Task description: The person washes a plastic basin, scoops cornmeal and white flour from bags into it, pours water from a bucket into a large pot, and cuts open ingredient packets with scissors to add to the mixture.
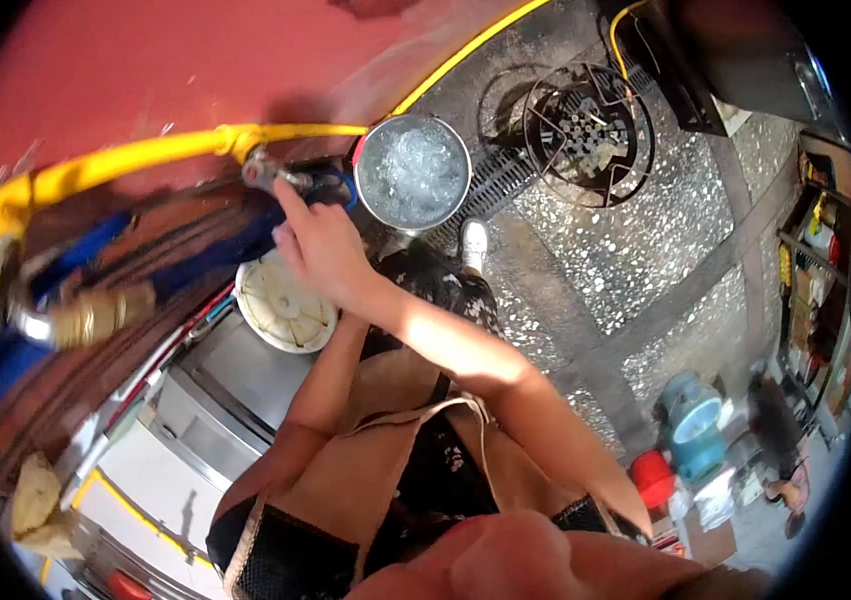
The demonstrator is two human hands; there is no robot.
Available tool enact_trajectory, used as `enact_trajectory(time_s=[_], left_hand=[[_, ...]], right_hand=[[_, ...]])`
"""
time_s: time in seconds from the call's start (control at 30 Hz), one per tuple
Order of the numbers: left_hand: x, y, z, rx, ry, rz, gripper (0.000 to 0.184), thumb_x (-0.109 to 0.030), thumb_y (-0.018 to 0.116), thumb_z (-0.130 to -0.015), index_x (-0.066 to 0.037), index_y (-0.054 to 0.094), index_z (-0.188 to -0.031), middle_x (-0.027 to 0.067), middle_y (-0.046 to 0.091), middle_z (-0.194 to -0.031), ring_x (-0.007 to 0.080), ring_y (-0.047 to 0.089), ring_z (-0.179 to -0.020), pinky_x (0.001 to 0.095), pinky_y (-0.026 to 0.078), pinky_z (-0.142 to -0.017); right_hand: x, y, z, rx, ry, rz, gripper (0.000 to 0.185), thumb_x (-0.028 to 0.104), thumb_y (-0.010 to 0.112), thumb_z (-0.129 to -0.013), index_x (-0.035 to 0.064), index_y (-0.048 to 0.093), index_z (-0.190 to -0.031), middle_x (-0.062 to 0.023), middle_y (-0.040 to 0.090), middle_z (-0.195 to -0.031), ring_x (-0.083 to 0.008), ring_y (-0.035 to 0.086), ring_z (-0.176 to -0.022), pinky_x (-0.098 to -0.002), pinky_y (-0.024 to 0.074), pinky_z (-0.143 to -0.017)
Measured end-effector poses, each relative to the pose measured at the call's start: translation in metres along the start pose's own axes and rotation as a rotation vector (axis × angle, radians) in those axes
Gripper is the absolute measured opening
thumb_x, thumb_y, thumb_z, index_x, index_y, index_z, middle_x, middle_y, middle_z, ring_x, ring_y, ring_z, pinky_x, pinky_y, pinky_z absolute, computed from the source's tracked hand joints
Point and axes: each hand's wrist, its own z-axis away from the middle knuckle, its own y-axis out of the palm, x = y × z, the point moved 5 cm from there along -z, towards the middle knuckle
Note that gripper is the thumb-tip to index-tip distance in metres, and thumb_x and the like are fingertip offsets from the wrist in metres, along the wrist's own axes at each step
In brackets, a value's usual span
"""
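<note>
Where a metal valve (262, 172) is fixed under the yellow pipe (136, 158), it is reached by the index finger of the right hand (334, 245). That finger is held out straight, with the thumb apart from it and the other fingers loosely bent; nothing is pinched. Whether the fitting is pressed or only brushed cannot be told at this angle. Such a small part is best handled, it seems, with light, even fingertip pressure, the wrist held steady and the forearm held clear of the pot's rim. Just beside the valve, the steel pot (414, 172) is seen upright, with churned, bubbly water inside; its surface should be watched while the valve is touched, so that splashing is noticed early. The left hand is hidden beneath the right forearm, so its state cannot be told. Below the right hand, a pale round lid (286, 303) is placed near the steel tabletop (249, 352). Beyond the pot, a shoe (475, 243) is planted near the floor grating (499, 182), and a ring burner (591, 135) is set farther out.
</note>
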Motion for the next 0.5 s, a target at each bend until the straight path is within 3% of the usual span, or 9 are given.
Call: enact_trajectory(time_s=[0.07,0.1,0.23,0.27,0.3,0.33,0.4,0.43,0.5], left_hand=[[0.032,-0.011,-0.02,0.372,0.222,-1.647,0.02,-0.024,0.047,-0.092,-0.007,0.05,-0.103,0.0036,0.054,-0.091,0.0139,0.053,-0.089,0.0306,0.044,-0.078],[0.046,-0.045,-0.034,0.396,0.197,-1.802,0.025,-0.024,0.05,-0.089,-0.005,0.049,-0.106,0.0069,0.053,-0.095,0.0171,0.052,-0.093,0.0316,0.042,-0.082],[0.088,-0.228,-0.123,-0.037,-0.275,-1.986,0.051,-0.025,0.06,-0.076,0.001,0.044,-0.117,0.0204,0.05,-0.113,0.0299,0.047,-0.109,0.0355,0.036,-0.094],[0.095,-0.269,-0.151,-0.127,-0.349,-2.049,0.058,-0.025,0.063,-0.073,0.003,0.043,-0.12,0.0238,0.049,-0.117,0.033,0.046,-0.113,0.0365,0.035,-0.097],[0.094,-0.308,-0.176,-0.218,-0.405,-2.099,0.066,-0.025,0.066,-0.07,0.005,0.042,-0.123,0.0271,0.048,-0.121,0.0362,0.045,-0.117,0.0374,0.034,-0.1],[0.092,-0.288,-0.192,-0.263,-0.693,-1.932,0.076,-0.024,0.066,-0.068,0.004,0.034,-0.131,0.0267,0.044,-0.127,0.0374,0.039,-0.122,0.0365,0.034,-0.101],[0.088,-0.303,-0.206,-0.555,-0.439,-2.276,0.068,-0.02,0.066,-0.066,0.004,0.042,-0.125,0.0228,0.052,-0.118,0.0349,0.048,-0.115,0.0389,0.041,-0.094],[0.091,-0.317,-0.211,-0.542,-0.442,-2.278,0.068,-0.02,0.066,-0.066,0.004,0.042,-0.125,0.0228,0.052,-0.118,0.0349,0.048,-0.115,0.0389,0.041,-0.094],[0.09,-0.342,-0.216,-0.581,-0.46,-1.781,0.058,-0.015,0.068,-0.06,0.001,0.051,-0.113,0.0176,0.056,-0.114,0.028,0.054,-0.105,0.0362,0.04,-0.092]], right_hand=[[-0.018,-0.012,-0.003,-0.17,-0.173,-0.214,0.043,0.019,0.053,-0.083,0.0044,0.046,-0.123,-0.011,0.062,-0.083,-0.0316,0.057,-0.075,-0.0416,0.0442,-0.067],[-0.03,-0.018,-0.003,-0.236,-0.172,-0.183,0.039,0.02,0.056,-0.083,0.0062,0.051,-0.119,-0.007,0.064,-0.088,-0.0297,0.058,-0.083,-0.0365,0.0442,-0.074],[-0.154,0.008,0.013,-0.59,0.179,-0.374,0.03,0.005,0.055,-0.086,0.0017,0.051,-0.116,-0.0101,0.064,-0.086,-0.0146,0.061,-0.073,-0.026,0.0486,-0.068],[-0.189,0.024,0.025,-0.524,0.436,-0.531,0.03,0.005,0.054,-0.087,0.0007,0.05,-0.117,-0.0057,0.062,-0.085,-0.0103,0.057,-0.074,-0.0247,0.0482,-0.069],[-0.22,0.036,0.038,-0.621,0.457,-0.577,0.029,0.01,0.055,-0.087,0.0021,0.053,-0.115,-0.0108,0.064,-0.085,-0.0133,0.06,-0.077,-0.0264,0.0481,-0.072],[-0.24,0.043,0.05,-0.657,0.521,-0.635,0.027,0.01,0.054,-0.088,0.0005,0.053,-0.113,-0.0062,0.064,-0.085,-0.0108,0.057,-0.076,-0.0246,0.0474,-0.073],[-0.272,0.059,0.07,-0.735,0.578,-0.837,0.019,0.006,0.049,-0.09,-0.002,0.054,-0.107,-0.0023,0.059,-0.088,-0.0081,0.053,-0.083,-0.0214,0.0435,-0.078],[-0.284,0.067,0.079,-0.743,0.624,-0.864,0.018,0.007,0.049,-0.091,-0.0018,0.054,-0.107,-0.0022,0.059,-0.089,-0.0082,0.053,-0.083,-0.0214,0.0431,-0.079],[-0.299,0.078,0.089,-0.744,0.691,-0.926,0.02,0.009,0.049,-0.092,-0.0017,0.053,-0.108,-0.0051,0.062,-0.087,-0.011,0.057,-0.082,-0.0241,0.0449,-0.077]])
